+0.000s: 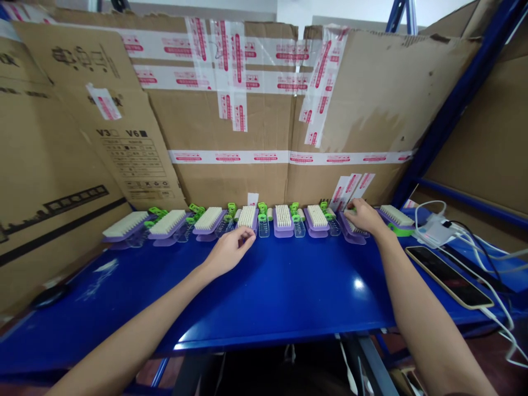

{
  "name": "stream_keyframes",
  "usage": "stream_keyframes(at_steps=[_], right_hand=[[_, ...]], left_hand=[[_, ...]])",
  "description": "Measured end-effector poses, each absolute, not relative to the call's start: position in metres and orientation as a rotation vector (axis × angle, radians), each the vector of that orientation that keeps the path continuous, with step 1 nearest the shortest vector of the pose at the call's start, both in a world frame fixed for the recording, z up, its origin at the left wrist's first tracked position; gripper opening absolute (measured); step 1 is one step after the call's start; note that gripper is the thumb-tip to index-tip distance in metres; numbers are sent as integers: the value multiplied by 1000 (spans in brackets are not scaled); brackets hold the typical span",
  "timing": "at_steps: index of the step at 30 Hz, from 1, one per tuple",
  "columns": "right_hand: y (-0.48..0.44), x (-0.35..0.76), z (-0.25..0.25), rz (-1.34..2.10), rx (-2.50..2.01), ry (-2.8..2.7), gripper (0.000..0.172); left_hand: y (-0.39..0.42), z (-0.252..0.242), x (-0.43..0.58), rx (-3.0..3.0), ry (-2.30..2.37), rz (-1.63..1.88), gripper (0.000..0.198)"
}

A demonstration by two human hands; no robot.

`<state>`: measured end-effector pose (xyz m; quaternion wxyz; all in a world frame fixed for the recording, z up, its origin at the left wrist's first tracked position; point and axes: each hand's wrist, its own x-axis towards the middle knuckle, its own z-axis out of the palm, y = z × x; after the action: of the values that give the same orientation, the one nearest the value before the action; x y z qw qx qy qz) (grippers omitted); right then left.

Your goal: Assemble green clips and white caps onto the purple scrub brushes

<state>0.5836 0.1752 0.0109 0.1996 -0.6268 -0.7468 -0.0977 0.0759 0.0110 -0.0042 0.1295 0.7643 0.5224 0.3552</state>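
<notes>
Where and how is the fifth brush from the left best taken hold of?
Probably pinched by the purple near end of the brush, coming from the front: it juts past the bristles, which face up, while clear pieces flank both sides and cardboard stands behind.

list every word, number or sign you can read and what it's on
"V3", beside an unfilled box: cardboard flap
"V6", beside a filled box: same flap
Other black print on the cardboard: too small or blurred
Red print on the tape: too small
Brushes: none readable
</notes>
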Motion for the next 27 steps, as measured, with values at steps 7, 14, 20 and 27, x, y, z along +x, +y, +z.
stream_keyframes(at_steps=[7, 14, 20, 27], right_hand=[[178, 579, 8, -242, -1781, -2112, 28], [178, 582, 9, -262, -1798, -2121, 19], [172, 585, 12, -253, -1820, -2144, 19], [162, 581, 18, -243, -1927, -2170, 23]], left_hand=[[9, 0, 77, 2189, 1516, 1036, 29], [8, -2, 80, 2223, 1473, 1038, 26], [6, 1, 81, 2233, 1471, 1046, 22], [8, -1, 82, 2241, 1461, 1059, 18]])
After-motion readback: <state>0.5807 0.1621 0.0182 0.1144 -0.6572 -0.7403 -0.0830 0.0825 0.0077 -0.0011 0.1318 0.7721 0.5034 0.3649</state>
